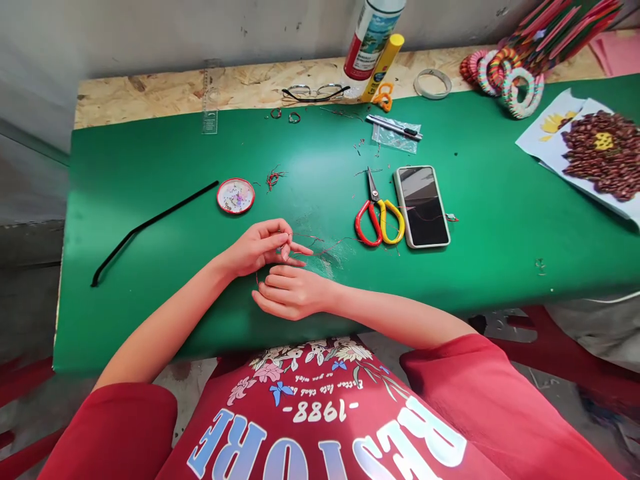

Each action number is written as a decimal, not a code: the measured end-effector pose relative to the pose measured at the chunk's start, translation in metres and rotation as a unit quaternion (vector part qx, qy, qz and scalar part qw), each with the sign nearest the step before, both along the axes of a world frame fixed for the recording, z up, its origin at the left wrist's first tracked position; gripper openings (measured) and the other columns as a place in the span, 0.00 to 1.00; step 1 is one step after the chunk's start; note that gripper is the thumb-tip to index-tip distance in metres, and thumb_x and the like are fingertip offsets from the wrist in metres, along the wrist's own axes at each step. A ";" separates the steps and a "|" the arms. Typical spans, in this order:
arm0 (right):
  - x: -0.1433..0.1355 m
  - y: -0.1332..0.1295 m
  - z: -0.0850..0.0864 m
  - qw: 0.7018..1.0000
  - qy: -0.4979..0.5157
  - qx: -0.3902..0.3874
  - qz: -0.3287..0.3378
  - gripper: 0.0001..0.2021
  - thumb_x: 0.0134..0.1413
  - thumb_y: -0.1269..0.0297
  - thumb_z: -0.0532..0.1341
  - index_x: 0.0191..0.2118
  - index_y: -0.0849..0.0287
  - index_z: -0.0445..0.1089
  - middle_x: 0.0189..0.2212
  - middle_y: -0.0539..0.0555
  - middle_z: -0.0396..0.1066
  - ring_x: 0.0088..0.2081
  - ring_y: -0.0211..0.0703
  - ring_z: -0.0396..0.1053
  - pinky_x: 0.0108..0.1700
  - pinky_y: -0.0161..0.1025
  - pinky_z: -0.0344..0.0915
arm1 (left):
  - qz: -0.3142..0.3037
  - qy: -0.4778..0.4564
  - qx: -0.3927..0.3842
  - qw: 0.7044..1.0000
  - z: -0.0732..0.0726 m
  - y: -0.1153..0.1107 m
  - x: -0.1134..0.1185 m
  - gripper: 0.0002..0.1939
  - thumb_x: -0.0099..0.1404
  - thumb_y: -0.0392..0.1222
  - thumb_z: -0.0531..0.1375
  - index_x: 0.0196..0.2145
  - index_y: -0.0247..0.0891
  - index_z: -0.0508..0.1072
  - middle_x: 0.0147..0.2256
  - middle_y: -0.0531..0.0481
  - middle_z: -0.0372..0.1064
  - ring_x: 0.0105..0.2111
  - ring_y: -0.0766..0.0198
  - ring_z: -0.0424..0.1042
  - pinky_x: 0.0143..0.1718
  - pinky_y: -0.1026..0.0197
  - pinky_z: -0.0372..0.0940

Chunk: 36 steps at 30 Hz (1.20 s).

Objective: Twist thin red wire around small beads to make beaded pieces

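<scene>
Over the front part of the green table, my left hand [263, 247] pinches a thin red thread [327, 249] between thumb and index finger, its other fingers stretched to the right. Just below and to the right, my right hand [295, 292] is closed with curled fingers, and a bit of thread shows at its left side. The thread trails right toward scissors [374, 210] with one red and one yellow handle, lying open beside a phone [423, 207]. A small round dish [235, 196] of beads and a tangle of red thread [273, 178] lie beyond my left hand.
A black stick-like bar [155, 218] lies at the left. Along the back are a clear ruler [211, 100], glasses [316, 92], a spray can [373, 40], a yellow tube [383, 67] and a tape ring [433, 84]. Coiled bands [523, 93] and a seed-covered flower picture [603, 153] occupy the right.
</scene>
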State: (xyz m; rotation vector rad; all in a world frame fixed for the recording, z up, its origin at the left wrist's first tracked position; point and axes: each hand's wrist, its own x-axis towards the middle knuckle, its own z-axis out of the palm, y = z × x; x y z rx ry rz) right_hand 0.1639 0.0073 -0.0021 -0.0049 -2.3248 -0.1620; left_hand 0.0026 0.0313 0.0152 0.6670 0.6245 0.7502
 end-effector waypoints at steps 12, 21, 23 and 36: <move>0.004 0.009 -0.004 0.996 -0.058 -0.069 0.026 0.04 0.64 0.71 0.62 0.35 0.62 0.71 0.24 0.46 0.69 0.30 0.34 0.68 0.40 0.36 0.67 | 0.125 -0.039 -0.108 0.985 0.007 0.009 -0.017 0.16 0.51 0.38 0.76 0.29 0.32 0.71 0.18 0.56 0.60 0.25 0.73 0.68 0.18 0.78 0.54; 0.006 0.010 -0.001 0.989 -0.116 -0.082 -0.029 0.06 0.67 0.70 0.59 0.36 0.60 0.70 0.31 0.48 0.74 0.37 0.34 0.71 0.48 0.36 0.69 | 0.206 -0.048 -0.122 0.970 0.009 0.012 -0.020 0.09 0.55 0.27 0.68 0.28 0.32 0.71 0.18 0.58 0.57 0.24 0.75 0.66 0.18 0.77 0.52; 0.006 0.008 -0.001 0.986 -0.133 -0.085 -0.044 0.07 0.68 0.70 0.58 0.37 0.60 0.70 0.33 0.49 0.74 0.39 0.34 0.72 0.50 0.36 0.69 | 0.215 -0.041 -0.129 0.967 0.011 0.012 -0.020 0.09 0.54 0.25 0.66 0.28 0.32 0.70 0.18 0.58 0.56 0.23 0.75 0.65 0.17 0.77 0.51; 0.021 0.023 0.020 0.995 -0.043 -0.088 -0.019 0.05 0.67 0.65 0.59 0.41 0.58 0.72 0.39 0.51 0.76 0.44 0.36 0.71 0.52 0.38 0.69 | 0.276 0.093 -0.079 0.953 0.026 0.005 -0.021 0.11 0.60 0.31 0.64 0.27 0.37 0.63 0.19 0.61 0.52 0.17 0.77 0.55 0.17 0.75 0.48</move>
